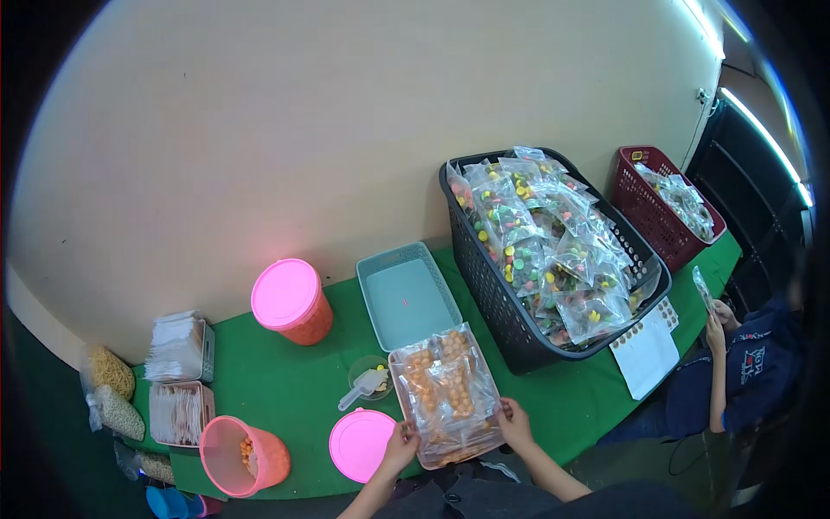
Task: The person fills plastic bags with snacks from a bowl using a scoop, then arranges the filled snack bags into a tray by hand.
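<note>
A shallow pink tray (399, 400) lies at the front edge of the table, heaped with clear plastic bags of round orange snacks (454, 385). My left hand (399, 448) is closed at the tray's near left side. At its right side, my right hand (514, 424) has its fingers bent around the edge, against the outer bags. Whether the fingertips also pinch a bag is hard to see. Just left of the tray, a white scoop (363, 387) rests in a small clear bowl (380, 362). A round pink lid (361, 443) lies flat beside my left hand.
Behind the tray is an empty grey-blue basket (406, 294). A large black basket (484, 294) of candy bags stands right, a maroon basket (644, 212) beyond. Left are a lidded pink tub (303, 320), an open pink bucket (272, 458) and packet stacks (180, 411). A co-worker (735, 372) holds a bag.
</note>
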`<state>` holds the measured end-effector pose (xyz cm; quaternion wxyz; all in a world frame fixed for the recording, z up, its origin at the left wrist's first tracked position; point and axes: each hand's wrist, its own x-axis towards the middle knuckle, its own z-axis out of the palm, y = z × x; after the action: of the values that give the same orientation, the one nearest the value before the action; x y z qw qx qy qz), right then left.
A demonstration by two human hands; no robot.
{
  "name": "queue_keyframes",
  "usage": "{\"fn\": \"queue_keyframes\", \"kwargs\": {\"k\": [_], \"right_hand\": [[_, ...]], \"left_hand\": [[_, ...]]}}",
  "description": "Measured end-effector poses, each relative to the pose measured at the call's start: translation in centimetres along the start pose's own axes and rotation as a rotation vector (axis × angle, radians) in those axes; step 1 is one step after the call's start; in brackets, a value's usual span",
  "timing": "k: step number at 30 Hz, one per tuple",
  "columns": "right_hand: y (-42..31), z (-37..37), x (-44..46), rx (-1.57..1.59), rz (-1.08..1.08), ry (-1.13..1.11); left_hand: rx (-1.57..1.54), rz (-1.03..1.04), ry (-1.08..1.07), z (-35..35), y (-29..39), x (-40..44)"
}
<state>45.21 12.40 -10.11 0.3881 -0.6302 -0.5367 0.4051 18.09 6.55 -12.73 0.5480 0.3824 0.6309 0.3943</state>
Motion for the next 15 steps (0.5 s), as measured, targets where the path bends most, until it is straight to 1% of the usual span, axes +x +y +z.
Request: {"fn": "queue_keyframes", "kwargs": {"k": [1, 3, 5, 6, 8, 11, 12, 14, 15], "right_hand": [[0.5, -0.2, -0.5, -0.02, -0.024, -0.044], [1.3, -0.4, -1.0, -0.022, 0.021, -0.062], [1.5, -0.3, -1.1, 0.123, 0.024, -0.061], [1.6, -0.4, -1.0, 0.124, 0.021, -0.058], [1.6, -0.8, -0.8, 0.243, 0.087, -0.097], [1.8, -1.3, -0.3, 0.296, 0.113, -0.11], [1.7, -1.4, -0.4, 0.294, 0.113, -0.107], [1.3, -1.9, -0.3, 0.122, 0.071, -0.112], [1.4, -1.9, -0.3, 0.111, 0.06, -0.131]], "left_hand": [[0.132, 0.012, -0.059, 0.1, -0.4, -0.6], [0.161, 0.011, -0.075, 0.5, -0.5, -1.5], [0.064, -0.055, -0.09, 1.1, 0.3, -2.1], [0.065, -0.051, -0.092, 1.0, -0.1, -1.9], [0.015, -0.057, -0.114, 0.8, -1.2, -1.4], [-0.039, -0.072, -0.171, 0.4, -1.0, -1.7], [-0.04, -0.071, -0.174, 0.3, -1.2, -1.7], [-0.04, -0.113, -0.263, 0.4, -1.6, -1.8], [-0.058, -0.109, -0.246, 0.3, -1.7, -1.8]]}}
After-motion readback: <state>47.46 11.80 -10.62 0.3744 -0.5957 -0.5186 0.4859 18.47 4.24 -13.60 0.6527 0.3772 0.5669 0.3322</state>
